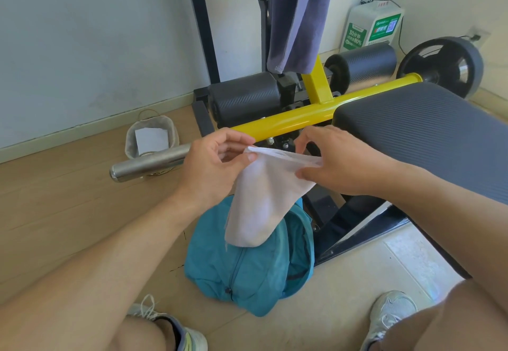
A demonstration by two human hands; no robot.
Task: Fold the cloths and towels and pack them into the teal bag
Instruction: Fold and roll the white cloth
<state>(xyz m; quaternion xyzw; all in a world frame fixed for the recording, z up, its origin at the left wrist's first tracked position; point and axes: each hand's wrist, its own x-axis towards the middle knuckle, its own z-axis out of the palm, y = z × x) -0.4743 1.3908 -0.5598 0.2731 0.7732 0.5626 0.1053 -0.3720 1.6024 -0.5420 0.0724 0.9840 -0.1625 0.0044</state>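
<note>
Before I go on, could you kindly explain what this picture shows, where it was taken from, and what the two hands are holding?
There is no machine at work here: a person wears one camera on the head, looking forward and down, so you see their own arms, knees and shoes. The left hand and the right hand each pinch the top edge of a thin white cloth, which hangs between them in the air. Directly below it, on the floor, lies a soft teal fabric bag. Behind stands a weight bench with a dark ribbed pad and a yellow metal bar. A blue-grey towel hangs from the frame above. To the left, a small grey felt basket sits by the wall. Both grips are fingertip pinches.
</note>
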